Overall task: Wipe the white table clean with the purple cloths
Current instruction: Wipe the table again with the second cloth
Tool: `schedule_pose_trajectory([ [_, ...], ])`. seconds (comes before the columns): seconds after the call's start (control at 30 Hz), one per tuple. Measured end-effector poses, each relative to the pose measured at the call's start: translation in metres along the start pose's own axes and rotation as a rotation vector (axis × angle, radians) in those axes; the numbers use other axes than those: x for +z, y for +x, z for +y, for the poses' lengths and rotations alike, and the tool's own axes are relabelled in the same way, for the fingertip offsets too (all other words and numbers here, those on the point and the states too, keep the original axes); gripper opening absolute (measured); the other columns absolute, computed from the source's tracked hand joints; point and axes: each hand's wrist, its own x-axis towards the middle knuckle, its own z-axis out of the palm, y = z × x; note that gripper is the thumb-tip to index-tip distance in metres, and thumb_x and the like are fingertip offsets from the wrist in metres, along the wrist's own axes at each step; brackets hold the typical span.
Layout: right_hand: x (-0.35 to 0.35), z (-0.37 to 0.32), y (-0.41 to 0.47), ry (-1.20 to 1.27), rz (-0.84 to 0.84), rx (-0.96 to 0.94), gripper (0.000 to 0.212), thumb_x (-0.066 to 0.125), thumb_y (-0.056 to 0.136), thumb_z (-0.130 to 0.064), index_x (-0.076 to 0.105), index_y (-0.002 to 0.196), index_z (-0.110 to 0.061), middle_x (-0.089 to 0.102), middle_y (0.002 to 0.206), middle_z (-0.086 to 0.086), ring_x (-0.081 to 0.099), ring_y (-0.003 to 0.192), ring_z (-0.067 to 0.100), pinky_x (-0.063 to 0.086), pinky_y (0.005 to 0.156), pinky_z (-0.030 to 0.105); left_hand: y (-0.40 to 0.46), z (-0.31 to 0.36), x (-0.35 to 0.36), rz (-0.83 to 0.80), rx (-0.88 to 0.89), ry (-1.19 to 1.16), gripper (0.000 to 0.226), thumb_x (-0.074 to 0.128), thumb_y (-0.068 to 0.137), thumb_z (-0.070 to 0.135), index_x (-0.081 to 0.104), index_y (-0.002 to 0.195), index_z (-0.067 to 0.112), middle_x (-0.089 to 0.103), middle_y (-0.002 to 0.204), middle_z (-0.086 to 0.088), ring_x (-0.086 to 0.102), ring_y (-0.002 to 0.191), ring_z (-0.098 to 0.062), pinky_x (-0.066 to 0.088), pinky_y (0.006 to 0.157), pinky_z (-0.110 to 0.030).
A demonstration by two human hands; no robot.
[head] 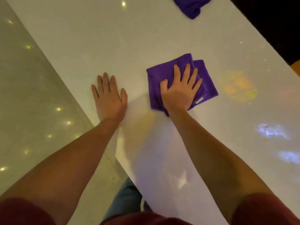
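Two purple cloths lay on the white counter (162, 38): your right grip (179, 91) pressed flat, fingers spread, on the folded cloth (204, 78); your left grip (109, 97) rested open beside it; the other cloth (191, 5) lay well beyond.

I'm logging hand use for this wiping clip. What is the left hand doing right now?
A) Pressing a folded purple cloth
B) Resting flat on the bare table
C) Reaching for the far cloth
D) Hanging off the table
B: the left hand lies palm-down on the bare white table near its edge, while the right hand presses the folded purple cloth.
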Motion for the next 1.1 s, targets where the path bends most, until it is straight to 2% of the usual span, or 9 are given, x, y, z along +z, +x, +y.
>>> schedule_pose_trajectory([
  [0.13, -0.005, 0.0, -0.003, -0.026, -0.117, -0.047, 0.067, 0.03, 0.104, -0.055, 0.031, 0.165, -0.027, 0.017, 0.175, 0.01, 0.008, 0.162, 0.038, 0.005, 0.13, 0.061, -0.003, -0.001, -0.004, 0.008, -0.008, -0.047, 0.062, 0.025, 0.105, 0.043, 0.034, 0.156, 0.009, 0.026, 0.167, -0.014, 0.016, 0.157, -0.033, 0.011, 0.128, -0.054],
  [0.23, -0.017, 0.024, -0.062, -0.021, -0.068, -0.147, 0.064, 0.035, 0.103, -0.054, 0.038, 0.162, -0.027, 0.025, 0.173, 0.01, 0.015, 0.162, 0.037, 0.01, 0.129, 0.06, -0.004, 0.002, -0.008, -0.008, -0.007, -0.053, 0.062, 0.025, 0.105, 0.042, 0.034, 0.157, 0.009, 0.026, 0.168, -0.013, 0.015, 0.157, -0.033, 0.011, 0.127, -0.055],
  [0.33, -0.028, 0.056, -0.138, -0.019, -0.113, -0.185, 0.063, 0.036, 0.104, -0.057, 0.036, 0.161, -0.031, 0.021, 0.175, 0.006, 0.007, 0.163, 0.032, 0.007, 0.13, 0.059, -0.005, 0.002, -0.009, -0.034, -0.013, -0.044, 0.062, 0.026, 0.105, 0.042, 0.034, 0.157, 0.009, 0.025, 0.168, -0.013, 0.015, 0.157, -0.033, 0.011, 0.127, -0.055],
  [0.5, -0.028, 0.067, -0.206, -0.048, -0.136, -0.091, 0.062, 0.042, 0.102, -0.055, 0.042, 0.159, -0.03, 0.025, 0.173, 0.003, 0.008, 0.164, 0.03, 0.012, 0.129, 0.063, -0.004, 0.0, -0.006, -0.013, -0.003, -0.065, 0.06, 0.029, 0.105, 0.038, 0.037, 0.154, 0.005, 0.028, 0.166, -0.017, 0.018, 0.156, -0.037, 0.012, 0.126, -0.058],
  [0.6, -0.016, 0.035, -0.186, -0.02, -0.092, -0.055, 0.062, 0.045, 0.099, -0.052, 0.048, 0.156, -0.025, 0.03, 0.171, 0.007, 0.014, 0.162, 0.034, 0.012, 0.128, 0.064, -0.002, -0.001, -0.005, -0.005, -0.011, -0.065, 0.057, 0.028, 0.107, 0.034, 0.036, 0.155, 0.006, 0.027, 0.167, -0.015, 0.016, 0.157, -0.035, 0.012, 0.126, -0.057],
  [0.73, 0.0, -0.024, -0.13, -0.008, -0.109, -0.135, 0.064, 0.042, 0.099, -0.053, 0.044, 0.158, -0.027, 0.028, 0.172, 0.008, 0.014, 0.162, 0.035, 0.008, 0.13, 0.061, 0.0, -0.004, -0.008, -0.016, -0.005, -0.184, 0.058, 0.02, 0.108, 0.039, 0.038, 0.155, 0.01, 0.028, 0.167, -0.013, 0.015, 0.158, -0.032, 0.01, 0.127, -0.054],
  [0.87, 0.019, -0.078, -0.059, -0.011, -0.065, -0.129, 0.065, 0.043, 0.097, -0.051, 0.046, 0.156, -0.025, 0.029, 0.172, 0.011, 0.017, 0.161, 0.038, 0.01, 0.129, 0.062, 0.003, -0.008, -0.008, 0.001, -0.013, -0.278, 0.058, 0.026, 0.107, 0.038, 0.043, 0.151, 0.005, 0.035, 0.164, -0.014, 0.021, 0.156, -0.034, 0.014, 0.126, -0.056],
  [1.0, 0.038, -0.13, 0.008, -0.046, -0.045, -0.112, 0.064, 0.042, 0.097, -0.051, 0.045, 0.156, -0.027, 0.03, 0.171, 0.011, 0.017, 0.16, 0.039, 0.011, 0.129, 0.062, 0.004, -0.007, -0.009, -0.041, 0.009, -0.253, 0.063, 0.028, 0.106, 0.042, 0.03, 0.158, 0.005, 0.028, 0.167, -0.015, 0.015, 0.158, -0.033, 0.011, 0.127, -0.056],
  [1.1, 0.048, -0.165, 0.062, -0.018, -0.028, -0.069, 0.066, 0.039, 0.098, -0.053, 0.043, 0.158, -0.026, 0.03, 0.171, 0.011, 0.017, 0.16, 0.039, 0.009, 0.129, 0.061, 0.002, -0.012, -0.017, -0.059, -0.004, -0.372, 0.064, 0.033, 0.105, 0.041, 0.03, 0.159, 0.005, 0.028, 0.167, -0.012, 0.013, 0.159, -0.029, 0.012, 0.128, -0.054],
])
